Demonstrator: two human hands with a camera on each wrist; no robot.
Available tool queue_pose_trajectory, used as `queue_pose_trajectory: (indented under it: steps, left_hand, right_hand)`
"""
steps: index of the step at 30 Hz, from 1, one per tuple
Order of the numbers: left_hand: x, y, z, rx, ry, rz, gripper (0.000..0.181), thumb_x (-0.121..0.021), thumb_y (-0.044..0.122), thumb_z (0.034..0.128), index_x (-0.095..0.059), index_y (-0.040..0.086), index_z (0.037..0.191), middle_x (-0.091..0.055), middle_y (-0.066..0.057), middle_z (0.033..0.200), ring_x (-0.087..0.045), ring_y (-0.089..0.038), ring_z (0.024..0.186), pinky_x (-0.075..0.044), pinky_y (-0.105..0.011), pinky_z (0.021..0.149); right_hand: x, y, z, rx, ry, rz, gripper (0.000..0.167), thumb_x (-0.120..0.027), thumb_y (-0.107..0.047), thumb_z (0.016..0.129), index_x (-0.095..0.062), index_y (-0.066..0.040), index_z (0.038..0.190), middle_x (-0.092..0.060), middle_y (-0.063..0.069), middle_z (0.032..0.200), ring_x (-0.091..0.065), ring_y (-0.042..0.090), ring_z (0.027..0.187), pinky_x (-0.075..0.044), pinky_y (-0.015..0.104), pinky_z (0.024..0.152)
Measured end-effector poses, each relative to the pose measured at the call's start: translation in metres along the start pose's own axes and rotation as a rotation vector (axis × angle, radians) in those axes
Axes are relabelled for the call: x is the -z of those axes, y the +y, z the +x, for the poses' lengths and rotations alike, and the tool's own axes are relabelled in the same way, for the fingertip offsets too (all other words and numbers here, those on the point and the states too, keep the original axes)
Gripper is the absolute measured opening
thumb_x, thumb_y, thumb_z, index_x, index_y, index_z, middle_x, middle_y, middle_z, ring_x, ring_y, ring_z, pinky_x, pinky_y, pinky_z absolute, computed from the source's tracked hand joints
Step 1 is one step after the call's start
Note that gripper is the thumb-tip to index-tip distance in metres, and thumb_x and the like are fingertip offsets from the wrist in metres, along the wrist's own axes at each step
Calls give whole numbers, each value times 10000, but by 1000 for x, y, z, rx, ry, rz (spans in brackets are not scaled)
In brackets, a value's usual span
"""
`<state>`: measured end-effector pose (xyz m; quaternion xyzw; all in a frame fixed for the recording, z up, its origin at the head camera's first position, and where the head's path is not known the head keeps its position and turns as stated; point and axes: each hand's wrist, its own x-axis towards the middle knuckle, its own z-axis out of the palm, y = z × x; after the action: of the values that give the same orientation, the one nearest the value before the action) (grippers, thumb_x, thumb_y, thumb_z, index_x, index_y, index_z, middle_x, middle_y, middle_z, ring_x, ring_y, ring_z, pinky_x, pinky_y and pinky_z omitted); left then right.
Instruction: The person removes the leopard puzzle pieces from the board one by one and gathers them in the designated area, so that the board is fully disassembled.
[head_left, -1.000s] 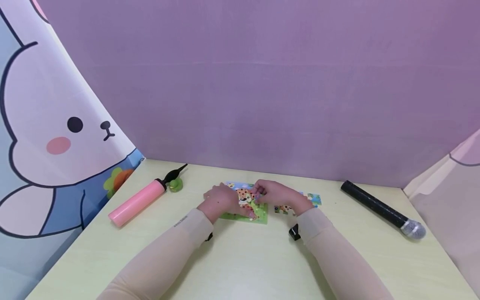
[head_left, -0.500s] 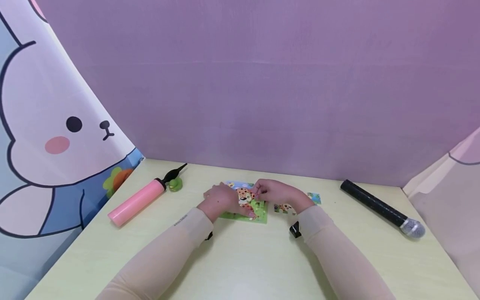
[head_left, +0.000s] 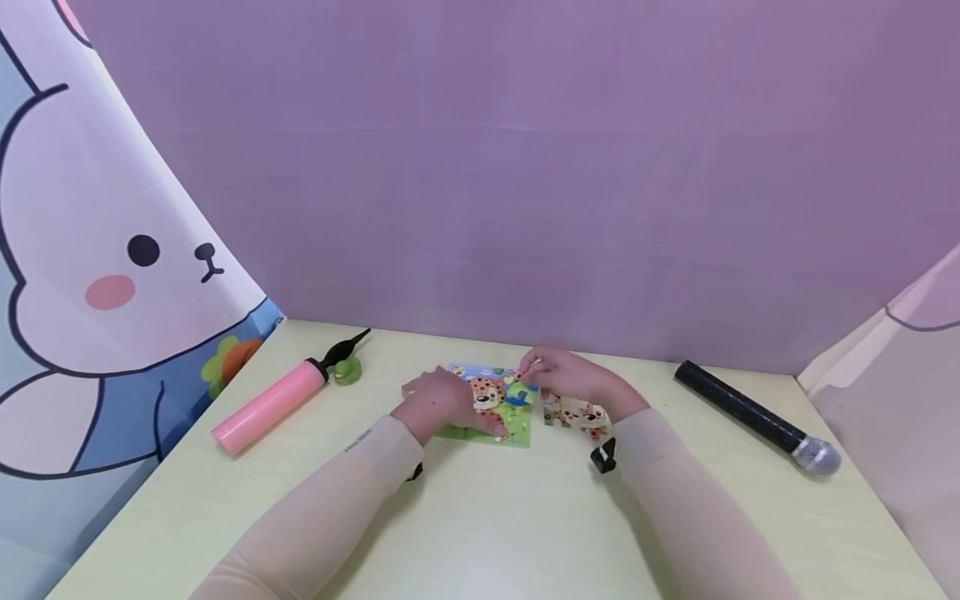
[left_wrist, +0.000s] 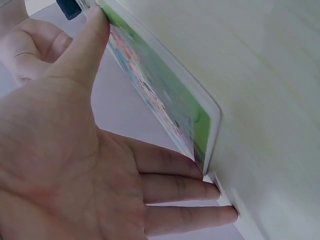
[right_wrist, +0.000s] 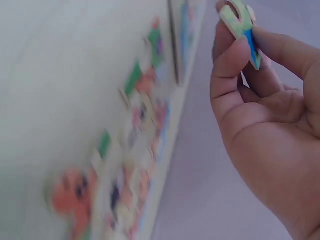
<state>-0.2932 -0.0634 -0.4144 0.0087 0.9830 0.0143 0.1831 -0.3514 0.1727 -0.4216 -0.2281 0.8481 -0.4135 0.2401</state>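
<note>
A square board (head_left: 487,437) with a spotted cartoon animal and green ground lies flat on the table. The left hand (head_left: 447,402) rests across its left side, thumb on the lower part; in the left wrist view the thumb and fingers of this hand (left_wrist: 100,165) are spread straight along the board's edge (left_wrist: 202,120). Above the board's upper right, the right hand (head_left: 570,379) pinches a small piece (right_wrist: 245,30), green and blue in the right wrist view, between thumb and fingers. Several loose puzzle pieces (head_left: 573,414) lie right of the board, partly under that hand.
A pink pump (head_left: 273,407) with a black nozzle and a small green toy (head_left: 347,370) lie at the left. A black microphone (head_left: 750,415) lies at the right. Behind the table (head_left: 495,525) hangs a purple cloth (head_left: 480,167), with a cartoon print on the left.
The right hand has moved right and slightly back from the board, with a small piece pinched in its fingers. More of the board's upper right shows. The left hand has stayed on the board.
</note>
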Motion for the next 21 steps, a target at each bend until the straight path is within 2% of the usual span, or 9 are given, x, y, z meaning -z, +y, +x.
queue_pose_trajectory:
  steps: [5,9,12,15,18,21]
  left_hand:
    - [3,0,-3,-32,-13,6,1084,-690,960,694,-719,105,1361,-574,-212,1572,-574,-471,1403,-458,-756,1148]
    - [4,-6,-2,-50,-34,-17,1080,-687,977,671,-730,129,1339,-656,-149,1472,-659,-350,1258,-564,-648,1059]
    - [5,-12,3,-102,-53,-34,1072,-668,969,704,-714,123,1360,-694,-104,1414,-679,-273,1172,-613,-531,986]
    - [9,-21,9,-159,-67,-51,1028,-660,934,758,-716,87,1338,-719,-101,1357,-685,-261,1149,-613,-475,978]
    - [13,-33,14,-196,-57,-53,1060,-677,893,788,-666,25,1396,-685,-163,1422,-664,-329,1269,-583,-500,1072]
    - [15,-49,16,-229,-62,-86,1134,-729,820,815,-506,-10,1556,-513,-236,1622,-510,-424,1494,-480,-580,1214]
  right_hand:
    - [25,3,-26,7,56,61,225,-544,-243,1132,-592,-90,1290,-687,147,1320,-693,365,1136,-602,585,1005]
    - [43,11,-49,1,73,58,252,-543,-258,1135,-593,-80,1306,-686,158,1308,-675,433,1113,-560,643,1022]
    - [53,21,-66,-9,87,38,256,-557,-258,1129,-614,-66,1289,-684,158,1275,-669,407,1068,-562,628,1005]
    - [60,34,-79,-19,91,-4,258,-583,-250,1116,-637,-48,1267,-666,158,1232,-662,299,1049,-598,569,973]
    - [63,47,-91,-42,92,-44,246,-608,-236,1101,-649,-46,1253,-656,151,1191,-665,247,1024,-627,487,935]
    - [64,59,-101,-71,88,-59,237,-621,-219,1092,-650,-41,1246,-657,148,1162,-665,233,1004,-631,415,898]
